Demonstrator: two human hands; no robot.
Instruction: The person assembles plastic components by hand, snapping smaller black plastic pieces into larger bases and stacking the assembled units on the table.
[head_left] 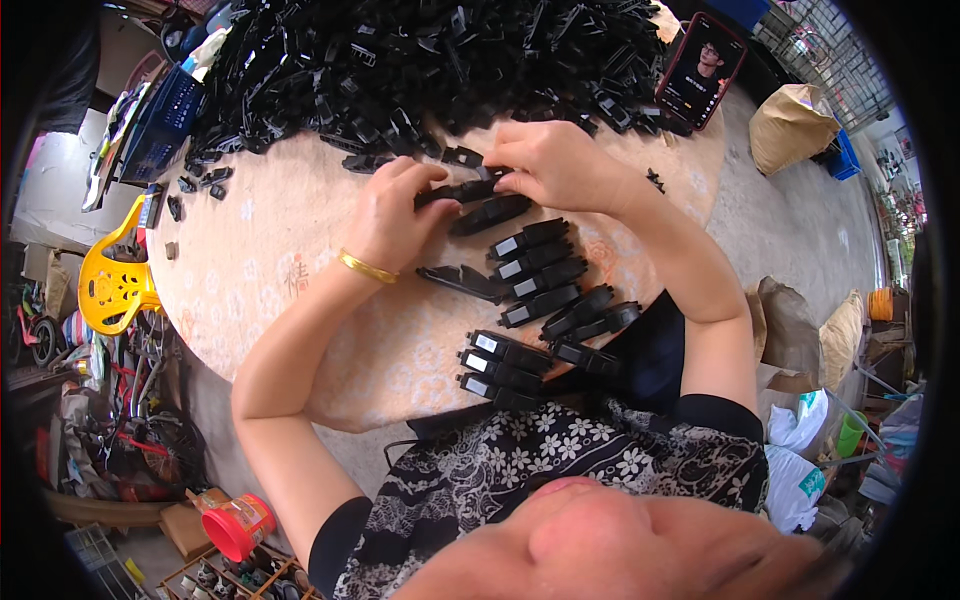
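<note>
My left hand [392,212], with a gold bangle at the wrist, pinches one end of a long black plastic part [466,190]. At its other end, the fingertips of my right hand [556,166] are closed on it; they partly hide that end. Just below lies another black plastic part [490,215], apart from my hands. Closer to me, several black plastic pieces with white labels [530,240] stand in a stack, and a second labelled group [500,362] sits near the table edge. A slim black part [462,281] lies beside my left wrist.
A large heap of black plastic parts [420,60] covers the far side of the round cloth-covered table [260,260]. A phone with a lit screen [702,75] leans at the heap's right. A yellow plastic stool [115,270] stands left, a beige sack [793,128] right.
</note>
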